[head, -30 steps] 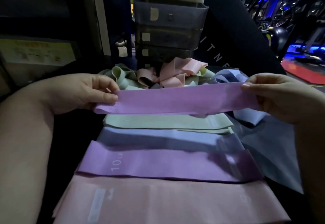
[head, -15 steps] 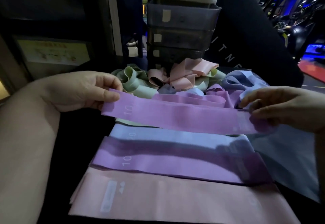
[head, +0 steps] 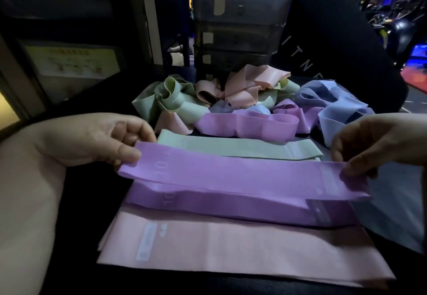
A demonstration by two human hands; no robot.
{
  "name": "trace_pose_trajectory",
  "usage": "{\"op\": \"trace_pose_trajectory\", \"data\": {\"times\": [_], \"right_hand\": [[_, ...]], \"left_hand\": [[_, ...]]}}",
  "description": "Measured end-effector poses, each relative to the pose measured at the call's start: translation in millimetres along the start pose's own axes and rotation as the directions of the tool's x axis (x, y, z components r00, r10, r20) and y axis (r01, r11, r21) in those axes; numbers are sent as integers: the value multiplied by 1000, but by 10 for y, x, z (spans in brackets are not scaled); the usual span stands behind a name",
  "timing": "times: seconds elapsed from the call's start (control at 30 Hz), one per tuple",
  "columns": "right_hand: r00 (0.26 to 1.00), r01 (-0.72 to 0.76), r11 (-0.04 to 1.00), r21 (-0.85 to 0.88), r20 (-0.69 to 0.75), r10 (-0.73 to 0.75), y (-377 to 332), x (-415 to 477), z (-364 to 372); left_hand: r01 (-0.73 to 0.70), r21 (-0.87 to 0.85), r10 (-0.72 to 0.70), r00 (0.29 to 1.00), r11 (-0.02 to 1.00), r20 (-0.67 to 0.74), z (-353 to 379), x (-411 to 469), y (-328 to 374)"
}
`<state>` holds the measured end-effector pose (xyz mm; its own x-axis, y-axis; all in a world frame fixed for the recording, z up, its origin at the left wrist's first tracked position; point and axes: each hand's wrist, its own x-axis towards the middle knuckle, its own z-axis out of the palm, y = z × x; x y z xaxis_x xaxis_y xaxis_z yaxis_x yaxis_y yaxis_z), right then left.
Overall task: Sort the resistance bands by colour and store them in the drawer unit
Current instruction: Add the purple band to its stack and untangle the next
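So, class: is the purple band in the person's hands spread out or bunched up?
Spread out: left hand and right hand hold the purple band flat by its ends.

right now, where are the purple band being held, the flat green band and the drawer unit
held purple band [head: 242, 175]: head view, middle of its top face
flat green band [head: 242, 148]: head view, middle of its exposed strip
drawer unit [head: 256, 11]: head view, front of the top drawer

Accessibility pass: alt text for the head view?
Left hand and right hand pinch the ends of a flat purple elastic resistance band over a matching laid-out purple band; a tangled pile of pastel bands and a grey plastic drawer unit sit behind.
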<state>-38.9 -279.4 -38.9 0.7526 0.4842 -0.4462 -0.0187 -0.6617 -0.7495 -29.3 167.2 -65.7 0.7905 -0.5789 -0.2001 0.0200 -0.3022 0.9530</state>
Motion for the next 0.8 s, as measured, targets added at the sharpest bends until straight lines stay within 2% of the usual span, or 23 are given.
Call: {"op": "trace_pose_trajectory", "data": {"times": [0.4, 0.53, 0.8], "right_hand": [[978, -204, 962, -181, 16, 210, -18, 91, 97], [963, -260, 937, -233, 7, 269, -57, 131, 169], [936, -342, 839, -423, -81, 341, -130, 213, 284]], "left_hand": [[84, 166, -101, 990, 983, 95, -20, 28, -82], [127, 275, -154, 985, 953, 78, -13, 60, -104], [132, 369, -158, 987, 920, 40, 10, 114, -157]]}}
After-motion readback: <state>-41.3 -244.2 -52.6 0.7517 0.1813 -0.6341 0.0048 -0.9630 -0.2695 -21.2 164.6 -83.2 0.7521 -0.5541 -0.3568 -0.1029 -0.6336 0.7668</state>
